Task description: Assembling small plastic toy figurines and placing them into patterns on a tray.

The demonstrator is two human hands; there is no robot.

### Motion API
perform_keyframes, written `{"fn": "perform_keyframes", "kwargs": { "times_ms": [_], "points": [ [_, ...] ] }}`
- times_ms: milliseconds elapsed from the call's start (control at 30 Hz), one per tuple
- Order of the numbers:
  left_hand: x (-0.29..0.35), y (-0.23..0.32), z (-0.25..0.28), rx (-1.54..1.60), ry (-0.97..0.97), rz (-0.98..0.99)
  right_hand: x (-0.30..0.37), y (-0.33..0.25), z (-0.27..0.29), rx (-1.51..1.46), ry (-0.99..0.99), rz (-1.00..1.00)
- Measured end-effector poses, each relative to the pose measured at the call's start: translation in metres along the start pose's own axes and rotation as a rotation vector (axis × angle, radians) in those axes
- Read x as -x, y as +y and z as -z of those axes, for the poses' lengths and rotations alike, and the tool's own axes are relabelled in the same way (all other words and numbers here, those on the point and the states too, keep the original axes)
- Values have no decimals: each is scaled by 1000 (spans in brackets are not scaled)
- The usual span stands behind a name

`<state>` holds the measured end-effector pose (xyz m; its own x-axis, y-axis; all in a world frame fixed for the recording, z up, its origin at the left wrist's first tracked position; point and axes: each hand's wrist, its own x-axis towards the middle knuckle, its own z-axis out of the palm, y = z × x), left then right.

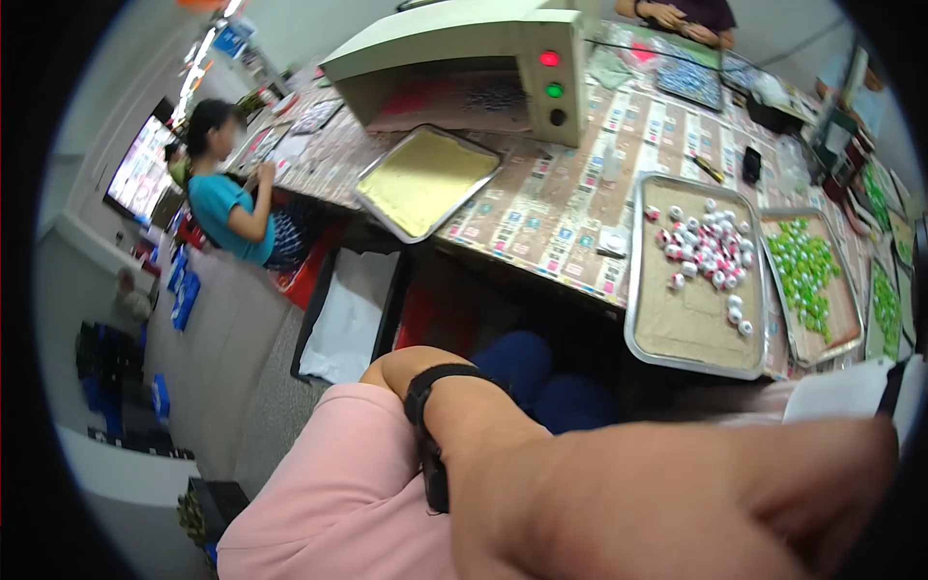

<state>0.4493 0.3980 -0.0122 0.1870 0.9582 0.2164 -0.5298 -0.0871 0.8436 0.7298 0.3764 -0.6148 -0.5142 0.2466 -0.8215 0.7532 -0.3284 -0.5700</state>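
Observation:
My left hand (677,503) fills the lower right of the view, very close to the camera, back of the hand up and blurred. Its fingers curl away at the right edge, and what they hold, if anything, is hidden. A black wristband (430,425) sits on the forearm above a pink sleeve (329,493). Something white (836,389) shows just beyond the hand. Farther out on the table stands a metal tray of small white and red caps (696,246). My right hand is out of view.
A tray of green pieces (812,275) lies right of the caps tray, and a tray with a yellow sheet (425,179) lies under a beige machine (464,58) with red and green lights. A person in a teal shirt (227,208) sits at the left. Another person's hands (677,14) rest at the far end.

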Motion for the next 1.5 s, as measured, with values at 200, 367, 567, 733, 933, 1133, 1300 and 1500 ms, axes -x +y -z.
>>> {"fn": "perform_keyframes", "kwargs": {
  "times_ms": [200, 367, 567, 733, 933, 1133, 1300, 1500],
  "points": [
    [-10, 10, -3, 100, -45, 261, -6, 22, -22, -370, 38, -55],
    [-46, -32, 135, -323, -724, 128, 42, -11, -26, -463, -6, -155],
    [83, -100, 306, -254, 273, 916, 27, 24, -45, -1368, -39, -194],
    [148, -147, 381, -135, 698, 1154, 39, 34, -67, -1255, 116, -403],
    [83, -96, 378, -613, 306, 1044, 68, 34, -61, -1117, 196, -540],
    [-26, -30, 333, -218, 135, 721, -11, -48, -21, -926, 278, -457],
    [-87, -94, 329, -1073, 145, 168, -5, -57, 8, -746, 380, -294],
    [-99, -156, 333, -1322, 180, -71, 19, -43, -15, -539, 527, -96]
  ]
}}
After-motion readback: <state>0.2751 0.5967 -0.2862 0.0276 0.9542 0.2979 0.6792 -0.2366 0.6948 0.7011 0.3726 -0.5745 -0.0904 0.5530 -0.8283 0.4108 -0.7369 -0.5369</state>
